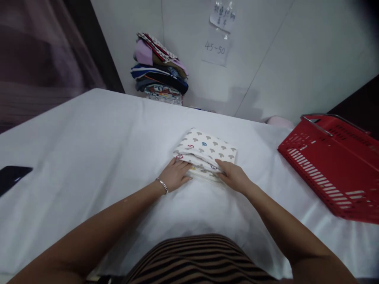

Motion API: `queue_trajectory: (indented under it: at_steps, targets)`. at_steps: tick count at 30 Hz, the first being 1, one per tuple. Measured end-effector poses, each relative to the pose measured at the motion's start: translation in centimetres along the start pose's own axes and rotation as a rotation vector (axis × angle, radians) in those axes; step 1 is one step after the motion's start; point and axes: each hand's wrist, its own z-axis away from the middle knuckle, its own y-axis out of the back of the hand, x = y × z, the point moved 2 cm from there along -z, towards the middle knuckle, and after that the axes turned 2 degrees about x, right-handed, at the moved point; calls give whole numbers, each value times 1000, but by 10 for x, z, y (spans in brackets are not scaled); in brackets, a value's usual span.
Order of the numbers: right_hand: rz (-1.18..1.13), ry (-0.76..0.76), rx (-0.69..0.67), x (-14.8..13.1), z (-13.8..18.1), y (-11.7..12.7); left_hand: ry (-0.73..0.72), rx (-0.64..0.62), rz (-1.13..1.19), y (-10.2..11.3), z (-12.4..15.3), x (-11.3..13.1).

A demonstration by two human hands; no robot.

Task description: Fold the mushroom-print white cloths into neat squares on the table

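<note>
A white cloth (214,148), folded into a flat bundle and printed with grey mushroom shapes and a few coloured marks, lies on the white-covered table. At its near left corner is my left hand (174,175), its fingers tucked at the fold and its thumb by the near edge. A silver bracelet (162,186) circles that wrist. My right hand (235,176) grips the near right corner, thumb and fingers closed on the layers. Along the near side the folds are slightly raised and uneven. Part of the fingertips is hidden by the cloth.
To the right stands a red plastic basket (334,169) with a metal handle. A dark phone-like object (13,175) lies at the left edge of the table (89,150). Beyond the far edge, folded clothes (160,73) are stacked against the wall, near taped paper notes (217,47).
</note>
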Motion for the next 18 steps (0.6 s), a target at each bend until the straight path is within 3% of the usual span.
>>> queue_trajectory:
  at_steps: [5,9,11,18]
  targets:
    - [52,47,-20,-11,5,-5,185,54,78,18,21,-30]
    - [68,72,14,-16,9,-4,546,244,210,28,17,-40]
    - [84,79,68,-17,13,-5,655,299,274,29,10,-40]
    - [156,133,236,-18,28,-16,673,249,315,27,-10,-42]
